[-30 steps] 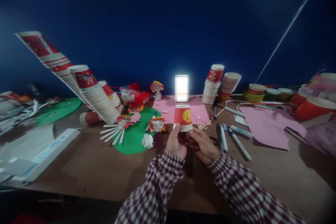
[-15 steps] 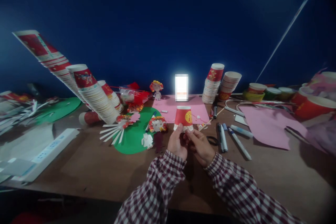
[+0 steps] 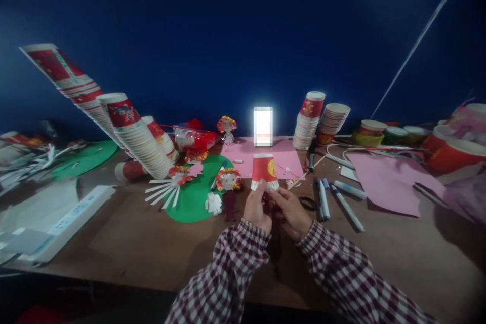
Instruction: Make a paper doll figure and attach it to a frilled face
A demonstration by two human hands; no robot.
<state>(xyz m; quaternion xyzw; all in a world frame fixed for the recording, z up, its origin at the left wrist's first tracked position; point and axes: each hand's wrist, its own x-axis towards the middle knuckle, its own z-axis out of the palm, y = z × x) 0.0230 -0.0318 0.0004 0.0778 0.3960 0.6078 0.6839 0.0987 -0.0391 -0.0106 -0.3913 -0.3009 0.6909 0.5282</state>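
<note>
A red paper cup (image 3: 265, 168) with a yellow emblem and a white, cut-looking lower edge is held up in front of me. My left hand (image 3: 258, 207) pinches its lower edge from the left, thumb on the near face. On the other side my right hand (image 3: 291, 211) grips the same edge with closed fingers; some fingertips are hidden. Left of my hands, a paper doll head (image 3: 228, 180) with red and yellow hair lies on a green paper piece (image 3: 186, 212). A white paper cutout (image 3: 213, 204) and a dark red cutout (image 3: 230, 206) lie nearby.
Leaning stacks of paper cups (image 3: 132, 136) rise at the left, with more cup stacks (image 3: 306, 129) behind right. Markers (image 3: 347, 208) and black scissors handles (image 3: 307, 203) lie right of my hands. A power strip (image 3: 72, 223) is at left; pink paper (image 3: 383, 185) lies right.
The cup has turned and tilted slightly to the left between my fingers. Both hands keep nearly the same place and grip.
</note>
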